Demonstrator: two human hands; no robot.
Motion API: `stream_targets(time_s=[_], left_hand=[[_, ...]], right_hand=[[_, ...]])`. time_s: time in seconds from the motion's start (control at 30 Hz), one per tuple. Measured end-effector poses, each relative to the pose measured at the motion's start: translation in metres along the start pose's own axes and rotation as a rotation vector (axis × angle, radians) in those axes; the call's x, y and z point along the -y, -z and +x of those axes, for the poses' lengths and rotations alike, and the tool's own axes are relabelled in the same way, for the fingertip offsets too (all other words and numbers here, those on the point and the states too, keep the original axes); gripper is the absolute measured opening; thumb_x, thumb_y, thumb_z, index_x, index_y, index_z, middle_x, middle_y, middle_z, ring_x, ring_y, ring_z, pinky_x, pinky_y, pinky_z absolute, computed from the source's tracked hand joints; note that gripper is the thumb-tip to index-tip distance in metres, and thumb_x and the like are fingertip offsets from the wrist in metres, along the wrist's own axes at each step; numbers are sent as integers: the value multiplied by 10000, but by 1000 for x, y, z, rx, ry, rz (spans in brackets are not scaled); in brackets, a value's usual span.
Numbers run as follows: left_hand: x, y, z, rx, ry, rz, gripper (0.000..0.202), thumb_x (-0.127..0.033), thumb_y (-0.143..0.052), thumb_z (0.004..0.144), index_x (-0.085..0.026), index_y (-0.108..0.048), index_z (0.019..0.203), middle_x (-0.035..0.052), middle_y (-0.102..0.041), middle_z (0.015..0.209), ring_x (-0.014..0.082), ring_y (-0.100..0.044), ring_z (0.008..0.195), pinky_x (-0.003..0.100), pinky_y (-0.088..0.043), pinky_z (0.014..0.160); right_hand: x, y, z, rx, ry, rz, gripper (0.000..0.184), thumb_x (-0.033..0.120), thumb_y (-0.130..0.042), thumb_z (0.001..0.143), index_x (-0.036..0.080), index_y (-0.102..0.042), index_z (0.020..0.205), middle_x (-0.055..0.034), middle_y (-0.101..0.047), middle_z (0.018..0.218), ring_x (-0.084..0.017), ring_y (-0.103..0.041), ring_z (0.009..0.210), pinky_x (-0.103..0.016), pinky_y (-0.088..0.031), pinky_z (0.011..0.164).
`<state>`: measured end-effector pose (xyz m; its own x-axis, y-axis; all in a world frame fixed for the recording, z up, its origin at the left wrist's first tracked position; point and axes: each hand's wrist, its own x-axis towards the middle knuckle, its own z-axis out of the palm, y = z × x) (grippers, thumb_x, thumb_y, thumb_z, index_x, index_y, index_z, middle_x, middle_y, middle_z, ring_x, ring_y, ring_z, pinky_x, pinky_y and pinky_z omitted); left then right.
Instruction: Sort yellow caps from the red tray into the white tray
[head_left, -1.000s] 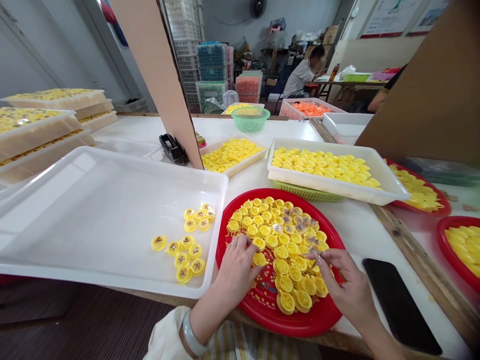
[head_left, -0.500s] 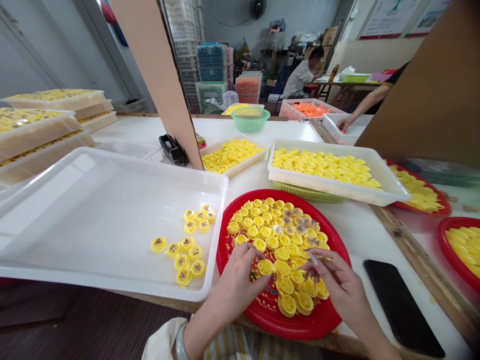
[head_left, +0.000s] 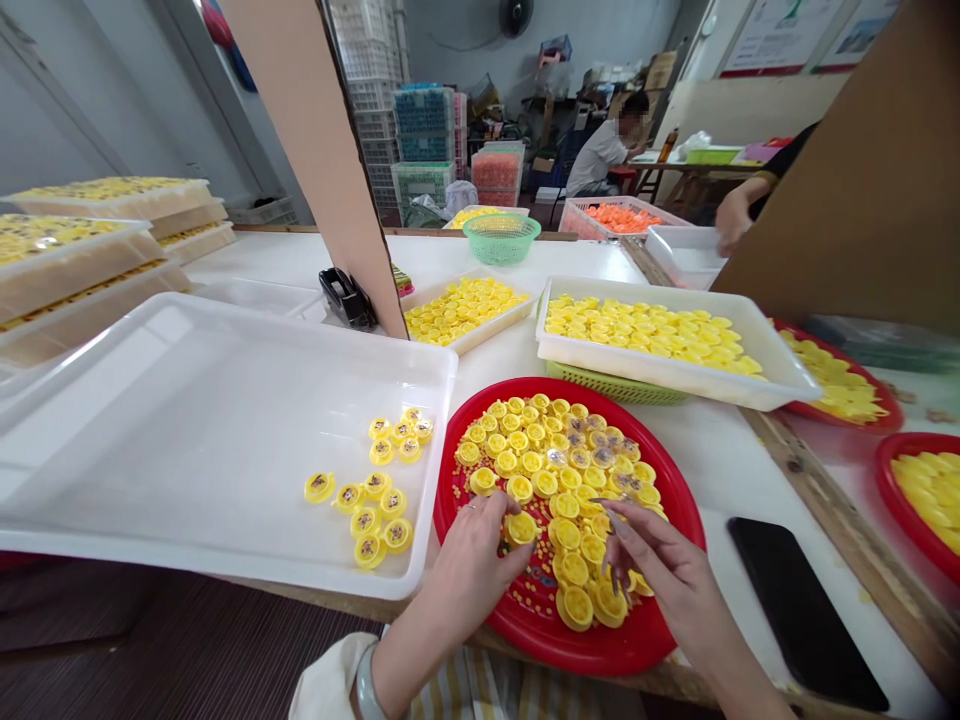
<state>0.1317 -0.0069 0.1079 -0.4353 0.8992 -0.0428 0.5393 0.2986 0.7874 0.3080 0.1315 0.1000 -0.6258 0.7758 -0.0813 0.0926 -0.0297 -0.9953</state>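
Note:
Between the thumb and fingers of my left hand (head_left: pixel 480 545) is a small round yellow plastic case (head_left: pixel 521 527), held above the near left part of a red round tray (head_left: pixel 517 630). My right hand (head_left: pixel 660 560) hovers over the right side of that tray, thumb and forefinger close together; whatever they pinch, if anything, is too small to make out. Under both hands lie many similar yellow cases (head_left: pixel 568 535) and tiny yellow bits. Toward the far right of the pile rest some clear discs with dark pictures (head_left: pixel 600 445).
At left stands a large white tray (head_left: pixel 187 430) with several yellow picture cases (head_left: pixel 365 522). Behind is a white tray of yellow pieces (head_left: pixel 645 335). A black phone (head_left: pixel 802 610) lies right. Cardboard panels (head_left: pixel 322 150) rise from the table. A co-worker's hand (head_left: pixel 733 215) is at far right.
My left hand has drawn slightly left with the yellow case, away from my right hand. My right hand has shifted a little left. The co-worker's hand has lifted to the right.

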Motion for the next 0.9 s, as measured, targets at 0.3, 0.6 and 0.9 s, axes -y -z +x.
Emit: stream_targets(time_s=[0.3,0.6,0.9], left_hand=[[6,-20,4,74,166,-481,324,-384,-681,789,-190,-551,1014,42,-623,969,200,-588,861,336,-472,805],[-2,-45,-1,73,375,-1265,536,-599,-455,898,-209,-501,1263,77,-680,1053,231,-650,1008,339,-503,887],[-10,-81,-18,-178,324,-1120,815,-723,-374,872,-176,-330,1474,100,-289,1580,228,-182,1483,341,-144,1226]], right_hand=[[-8,-31,-11,28,-323,434,381,447,-792,735,216,-618,982,29,-605,595,-85,-513,511,-184,-430,486],[-8,-47,-17,18,-222,342,343,495,-698,816,221,-578,984,42,-589,590,-87,-496,506,-170,-415,463],[-30,-69,-22,-91,220,24,265,398,-560,937,264,-494,1155,-49,-709,958,-146,-685,805,-231,-558,719]])
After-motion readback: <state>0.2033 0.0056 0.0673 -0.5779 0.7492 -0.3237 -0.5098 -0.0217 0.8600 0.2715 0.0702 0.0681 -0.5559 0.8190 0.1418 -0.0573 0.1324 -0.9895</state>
